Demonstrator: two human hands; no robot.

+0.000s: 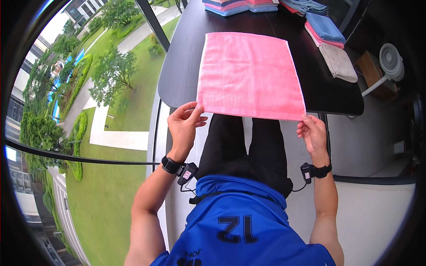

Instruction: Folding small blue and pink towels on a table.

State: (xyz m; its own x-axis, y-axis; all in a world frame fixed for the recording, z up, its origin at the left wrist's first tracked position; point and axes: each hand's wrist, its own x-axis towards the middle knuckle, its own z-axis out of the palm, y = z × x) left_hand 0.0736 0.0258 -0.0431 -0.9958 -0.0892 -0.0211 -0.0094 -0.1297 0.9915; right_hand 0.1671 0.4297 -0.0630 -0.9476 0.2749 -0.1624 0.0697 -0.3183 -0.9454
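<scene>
A pink terry towel lies spread out on the dark table, its near edge reaching the table's front edge. My left hand pinches the near left corner between thumb and fingers. At the near right corner, my right hand holds the cloth the same way. Shallow creases run across the towel's middle. Both wrists wear black straps with small devices.
Stacks of folded pink and blue towels stand at the table's far side. Along the right edge lie a folded blue towel on pink ones and a folded beige towel. A white fan stands beyond; a window is at left.
</scene>
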